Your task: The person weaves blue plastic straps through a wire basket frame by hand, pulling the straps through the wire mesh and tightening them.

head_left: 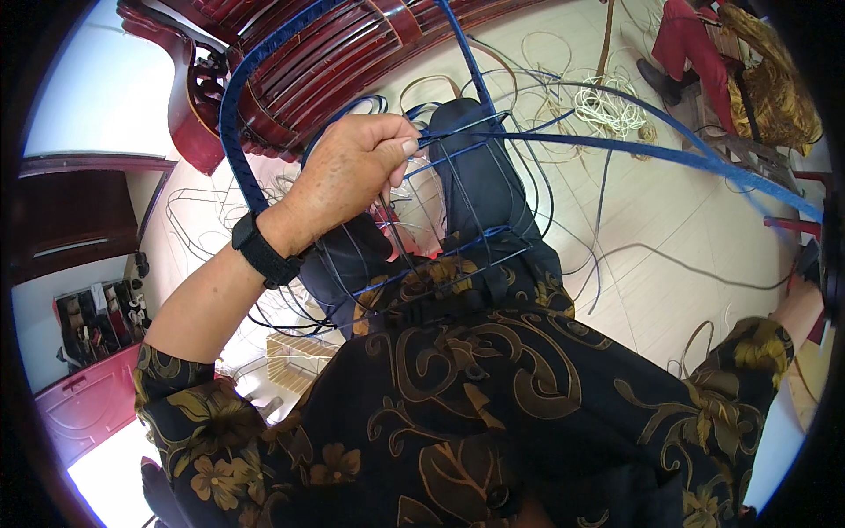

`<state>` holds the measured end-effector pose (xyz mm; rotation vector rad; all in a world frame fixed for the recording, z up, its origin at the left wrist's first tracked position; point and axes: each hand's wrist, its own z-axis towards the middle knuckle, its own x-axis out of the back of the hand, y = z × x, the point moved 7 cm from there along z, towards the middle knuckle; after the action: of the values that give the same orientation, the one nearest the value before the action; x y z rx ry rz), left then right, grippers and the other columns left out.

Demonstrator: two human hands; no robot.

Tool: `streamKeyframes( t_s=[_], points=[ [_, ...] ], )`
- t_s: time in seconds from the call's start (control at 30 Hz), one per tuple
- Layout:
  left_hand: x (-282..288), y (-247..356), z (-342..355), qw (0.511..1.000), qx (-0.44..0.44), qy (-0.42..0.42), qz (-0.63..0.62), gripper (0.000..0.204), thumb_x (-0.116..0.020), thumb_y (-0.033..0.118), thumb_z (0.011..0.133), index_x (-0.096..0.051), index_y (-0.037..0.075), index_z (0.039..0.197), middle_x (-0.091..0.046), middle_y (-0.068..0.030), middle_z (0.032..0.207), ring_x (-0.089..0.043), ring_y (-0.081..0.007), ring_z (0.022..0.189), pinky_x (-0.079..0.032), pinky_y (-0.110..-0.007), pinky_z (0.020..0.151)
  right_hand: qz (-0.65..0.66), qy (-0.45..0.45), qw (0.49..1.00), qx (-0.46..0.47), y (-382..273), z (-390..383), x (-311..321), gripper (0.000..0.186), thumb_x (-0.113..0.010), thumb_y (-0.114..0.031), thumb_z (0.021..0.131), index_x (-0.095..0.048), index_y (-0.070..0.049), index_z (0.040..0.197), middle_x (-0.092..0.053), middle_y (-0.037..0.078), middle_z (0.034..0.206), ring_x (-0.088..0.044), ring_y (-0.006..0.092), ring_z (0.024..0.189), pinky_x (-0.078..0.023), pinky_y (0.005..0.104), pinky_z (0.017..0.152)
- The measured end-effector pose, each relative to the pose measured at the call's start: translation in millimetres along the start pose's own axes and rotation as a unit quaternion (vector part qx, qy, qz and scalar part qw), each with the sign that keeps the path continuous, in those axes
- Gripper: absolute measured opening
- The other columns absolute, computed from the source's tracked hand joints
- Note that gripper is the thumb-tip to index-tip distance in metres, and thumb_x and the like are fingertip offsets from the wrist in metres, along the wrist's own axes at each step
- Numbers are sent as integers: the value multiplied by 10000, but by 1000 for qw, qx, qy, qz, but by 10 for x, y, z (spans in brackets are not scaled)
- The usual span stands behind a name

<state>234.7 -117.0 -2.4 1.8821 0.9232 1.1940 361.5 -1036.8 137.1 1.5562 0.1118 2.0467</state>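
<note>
A wire basket frame [453,167] rests across my lap, its thin dark rods partly wrapped in blue strip. Its tall blue-wrapped handle [236,132] arches up past the top edge of the view. My left hand [356,163] pinches the far rim of the frame, thumb and fingers closed where the blue strip meets it. From that rim a long blue strip [616,145] runs taut to the right. My right hand [807,267] is stretched far out at the right edge, near the strip's outer end; its fingers are dark and mostly cut off.
A carved red wooden bench [352,62] stands ahead. Loose pale cord [607,110] lies coiled on the tiled floor, with dark strands around it. A person in red trousers [700,62] is at the upper right. A woven pale basket [295,361] sits low at my left.
</note>
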Motion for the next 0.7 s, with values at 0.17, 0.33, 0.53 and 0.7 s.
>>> streamKeyframes(
  t_s=[0.17, 0.33, 0.53, 0.7],
  points=[
    [-38, 12, 9, 1000, 14, 1, 0, 200, -522, 137, 1051, -659, 28, 954, -573, 41, 667, -514, -32, 559, -442, -198, 518, -134, -74, 984, 90, -6, -53, -447, 399, -576, -21, 842, -652, -40, 1233, -707, 167, 1115, -678, 276, 1006, -540, 385, 872],
    [-68, 72, 4, 1000, 7, 7, -16, 190, -528, 130, 1047, -672, 16, 998, -581, 38, 673, -520, -31, 559, -441, -192, 514, 285, -49, 943, 166, -2318, -473, 54, 587, -523, 50, 836, -537, -51, 1414, -617, 122, 1356, -543, 235, 1291, -404, 320, 1085],
    [-65, 81, -14, 1000, -6, 28, 1, 176, -540, 113, 1038, -686, 16, 1020, -588, 30, 680, -540, -34, 566, -449, -194, 506, 580, -25, 684, 441, -5305, -2239, 2034, 284, -677, -117, 927, -678, -22, 1194, -709, 115, 1137, -670, 209, 1047, -508, 302, 904],
    [-40, 79, -16, 998, -32, 39, 46, 173, -546, 104, 1034, -688, 7, 1052, -585, 24, 682, -547, -39, 563, -465, -200, 502, 579, 51, 624, 522, -6126, -2895, 2868, 386, -778, -281, 809, -692, -56, 1110, -678, 112, 1031, -610, 307, 988, -499, 412, 881]
  ],
)
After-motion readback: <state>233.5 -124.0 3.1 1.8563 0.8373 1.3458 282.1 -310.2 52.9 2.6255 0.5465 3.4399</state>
